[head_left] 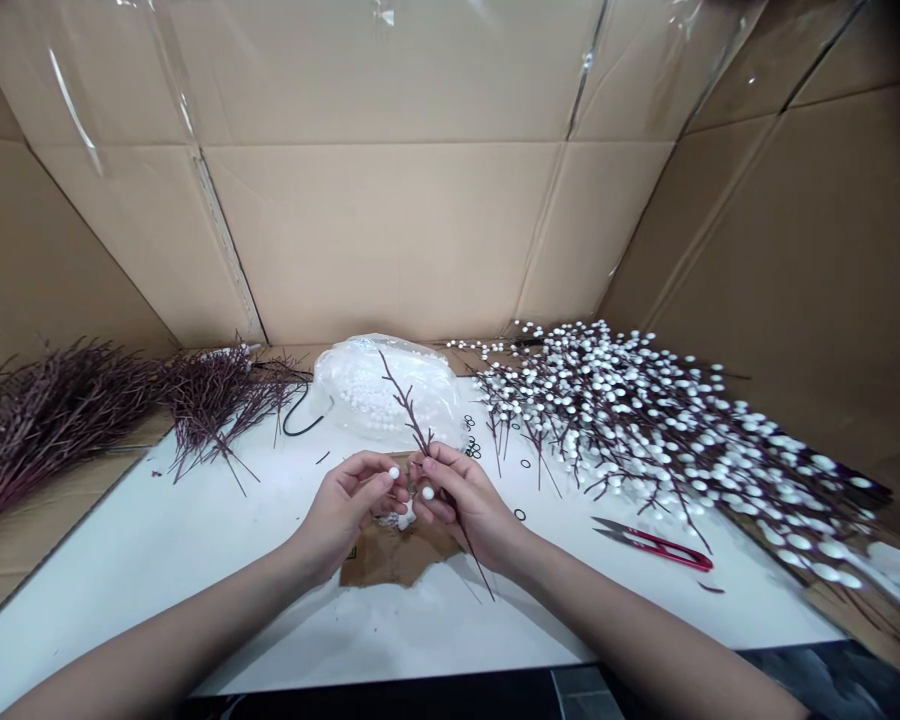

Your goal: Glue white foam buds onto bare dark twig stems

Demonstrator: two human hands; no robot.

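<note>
My right hand point(465, 497) is closed round a thin dark-red twig point(405, 400) that rises toward the back and trails out below the wrist. One small white bead sits on the twig by my right fingers. My left hand point(347, 495) pinches a small white bead point(394, 472) at its fingertips, close to the twig. A few more white beads point(405, 517) lie just under both hands on a torn brown patch of the white table point(195, 560).
A clear bag of white beads point(360, 385) sits behind my hands. Bare dark-red twigs point(67, 400) are heaped at the left. Twigs covered with white beads point(645, 420) are piled at the right. Red snips point(656, 543) lie at the right. Cardboard walls surround the table.
</note>
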